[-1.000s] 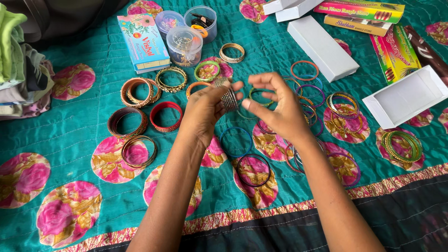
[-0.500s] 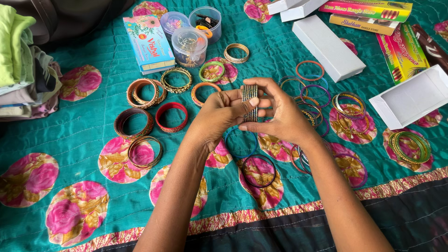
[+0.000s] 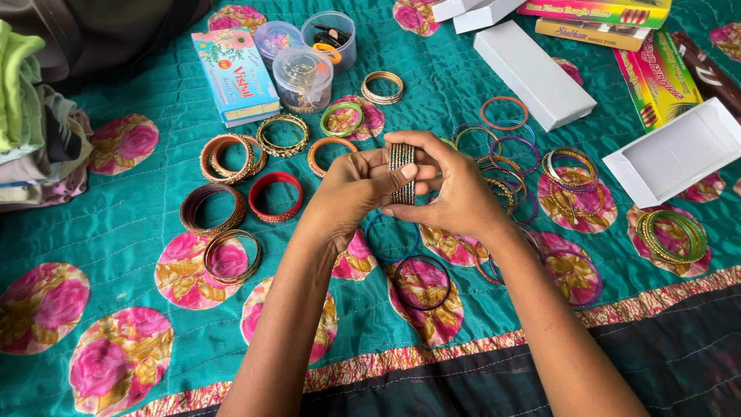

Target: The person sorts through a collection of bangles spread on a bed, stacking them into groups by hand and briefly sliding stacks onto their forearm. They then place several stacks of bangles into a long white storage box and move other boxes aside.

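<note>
Head view: bangle stack (image 3: 401,173) pinched upright between left hand (image 3: 351,189) and right hand (image 3: 455,189) fingers.

left hand (image 3: 351,189): bare, no ring or bangle seen | right hand (image 3: 455,193): bare, no ring seen | forearms: uncovered to the frame edge, no sleeve shown | wrists: nothing worn | fingers (image 3: 397,176): short nails, unpainted

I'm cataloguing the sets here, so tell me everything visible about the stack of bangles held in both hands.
The stack of bangles is a tight bundle of thin rings, dark with gold and green glints, seen edge-on and upright. The left hand pinches it with its thumb from one side, the right hand wraps it from the other. It is lifted above the teal quilt.
</note>
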A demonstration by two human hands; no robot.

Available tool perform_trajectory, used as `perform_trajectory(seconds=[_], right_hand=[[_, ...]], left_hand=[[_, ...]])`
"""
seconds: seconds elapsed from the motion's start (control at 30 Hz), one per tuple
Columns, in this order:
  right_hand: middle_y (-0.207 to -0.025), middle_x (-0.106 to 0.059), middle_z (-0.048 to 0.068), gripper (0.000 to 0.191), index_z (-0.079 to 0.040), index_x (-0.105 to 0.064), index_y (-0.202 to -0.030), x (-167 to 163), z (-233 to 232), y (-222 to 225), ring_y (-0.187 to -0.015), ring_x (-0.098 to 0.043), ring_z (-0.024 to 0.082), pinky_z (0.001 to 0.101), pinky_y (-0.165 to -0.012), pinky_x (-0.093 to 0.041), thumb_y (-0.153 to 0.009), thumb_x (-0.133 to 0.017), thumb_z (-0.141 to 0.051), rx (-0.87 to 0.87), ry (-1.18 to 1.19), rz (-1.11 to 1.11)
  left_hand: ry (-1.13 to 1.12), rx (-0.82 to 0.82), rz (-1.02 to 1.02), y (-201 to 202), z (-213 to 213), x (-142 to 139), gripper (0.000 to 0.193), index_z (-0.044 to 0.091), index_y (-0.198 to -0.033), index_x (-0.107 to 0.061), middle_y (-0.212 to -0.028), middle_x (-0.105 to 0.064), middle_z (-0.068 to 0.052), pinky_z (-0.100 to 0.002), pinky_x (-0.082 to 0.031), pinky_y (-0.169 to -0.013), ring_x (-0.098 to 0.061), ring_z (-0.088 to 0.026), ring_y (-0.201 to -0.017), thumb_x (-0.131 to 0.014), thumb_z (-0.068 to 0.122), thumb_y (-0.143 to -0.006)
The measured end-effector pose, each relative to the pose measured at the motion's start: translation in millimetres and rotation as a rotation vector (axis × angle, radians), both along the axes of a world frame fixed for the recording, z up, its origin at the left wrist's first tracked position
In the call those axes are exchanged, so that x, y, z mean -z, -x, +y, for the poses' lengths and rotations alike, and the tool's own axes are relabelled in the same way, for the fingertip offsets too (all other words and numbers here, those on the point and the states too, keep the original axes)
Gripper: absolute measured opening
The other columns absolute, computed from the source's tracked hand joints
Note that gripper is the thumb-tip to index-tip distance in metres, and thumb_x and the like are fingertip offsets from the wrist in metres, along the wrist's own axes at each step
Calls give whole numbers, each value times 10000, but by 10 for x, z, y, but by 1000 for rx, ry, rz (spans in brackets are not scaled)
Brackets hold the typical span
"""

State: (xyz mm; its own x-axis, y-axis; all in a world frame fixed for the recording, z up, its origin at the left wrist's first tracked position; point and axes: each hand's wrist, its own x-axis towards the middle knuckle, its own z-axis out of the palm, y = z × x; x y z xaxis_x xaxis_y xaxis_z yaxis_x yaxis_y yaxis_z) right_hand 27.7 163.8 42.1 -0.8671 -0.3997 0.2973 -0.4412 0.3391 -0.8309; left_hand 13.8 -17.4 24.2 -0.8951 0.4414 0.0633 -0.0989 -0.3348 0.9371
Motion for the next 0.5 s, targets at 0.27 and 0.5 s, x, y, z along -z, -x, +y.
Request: perform_trajectory(seconds=[0.27, 0.5], right_hand=[[-1405, -650, 68, 803, -126, -559, -1398, -65, 23, 3, -1238, -678, 180, 329, -983, -593, -694, -944, -101, 80, -57, 187], [-1365, -661, 69, 784, -71, -594, -1389, -80, 12, -34, -1266, -674, 205, 365, -1101, -559, -701, -968, -93, -9, -87, 370]], left_hand=[[360, -364, 172, 20, 60, 66, 653, -54, -1154, -641, -1007, -762, -144, -291, -576, -722, -712, -140, -878, -808, 473, -808], [290, -68, -28, 31, -54, 38, 899, -101, -1243, -599, -1024, -747, -138, -293, -615, -765, -749, -179, -920, -840, 566, -691]])
